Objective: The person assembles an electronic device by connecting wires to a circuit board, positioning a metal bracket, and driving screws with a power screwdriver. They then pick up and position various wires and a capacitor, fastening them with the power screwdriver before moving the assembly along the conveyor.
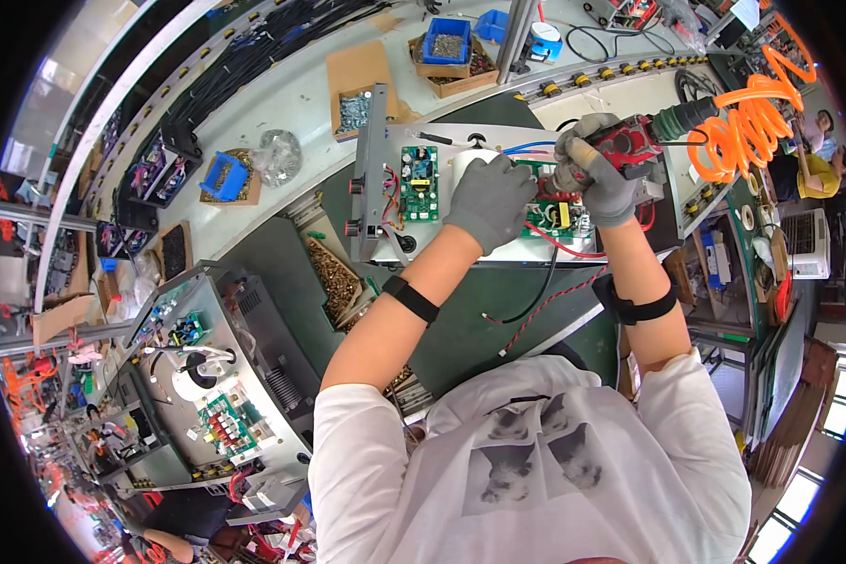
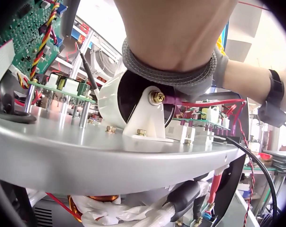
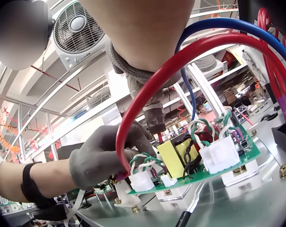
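Note:
My gloved right hand (image 1: 603, 174) grips a red power screwdriver (image 1: 627, 141) over the right-hand circuit board (image 1: 573, 218). Seen from the right wrist, its grey nose (image 3: 155, 116) points down behind the board's yellow transformer (image 3: 171, 160). My gloved left hand (image 1: 493, 202) is at the same board's left side, beside the white cylinder (image 2: 110, 101); its bent fingers are close to the screwdriver's nose, and I cannot tell whether they pinch anything. Both parts are on a grey metal chassis (image 2: 114, 165), with another green circuit board (image 1: 420, 183) to the left.
An orange coiled hose (image 1: 752, 117) trails from the screwdriver. Red (image 3: 181, 56) and blue wires (image 3: 228, 23) arch over the board. At left stands a second chassis (image 1: 273, 404). Blue bins (image 1: 446, 42) and boxes of screws (image 1: 334, 277) lie around the bench.

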A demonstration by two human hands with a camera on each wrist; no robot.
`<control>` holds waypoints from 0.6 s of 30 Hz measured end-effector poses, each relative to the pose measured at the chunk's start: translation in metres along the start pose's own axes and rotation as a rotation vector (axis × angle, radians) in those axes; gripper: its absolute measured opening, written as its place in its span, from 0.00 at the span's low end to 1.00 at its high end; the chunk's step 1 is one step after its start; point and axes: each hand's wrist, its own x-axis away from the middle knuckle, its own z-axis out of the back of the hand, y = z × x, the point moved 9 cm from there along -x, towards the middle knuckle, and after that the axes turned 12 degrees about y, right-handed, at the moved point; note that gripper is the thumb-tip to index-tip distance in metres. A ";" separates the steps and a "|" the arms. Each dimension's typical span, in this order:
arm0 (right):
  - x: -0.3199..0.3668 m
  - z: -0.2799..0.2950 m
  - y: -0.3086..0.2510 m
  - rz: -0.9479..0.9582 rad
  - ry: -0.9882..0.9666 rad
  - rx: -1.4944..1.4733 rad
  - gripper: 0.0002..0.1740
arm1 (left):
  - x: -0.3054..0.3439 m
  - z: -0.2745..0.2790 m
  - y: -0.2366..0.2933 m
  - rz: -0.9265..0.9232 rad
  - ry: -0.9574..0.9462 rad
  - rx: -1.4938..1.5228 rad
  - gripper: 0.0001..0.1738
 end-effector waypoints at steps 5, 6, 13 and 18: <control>0.000 -0.002 0.005 0.085 0.011 0.035 0.13 | -0.005 -0.012 0.004 -0.063 -0.112 -0.104 0.10; 0.000 -0.004 0.011 0.007 0.005 0.048 0.14 | -0.005 -0.013 0.005 -0.064 -0.114 -0.104 0.10; 0.000 -0.018 0.007 -0.049 0.018 0.190 0.12 | -0.004 -0.011 0.002 -0.034 -0.053 -0.083 0.09; 0.001 -0.021 0.008 0.013 0.010 0.243 0.08 | -0.003 -0.009 0.002 -0.028 -0.029 -0.062 0.09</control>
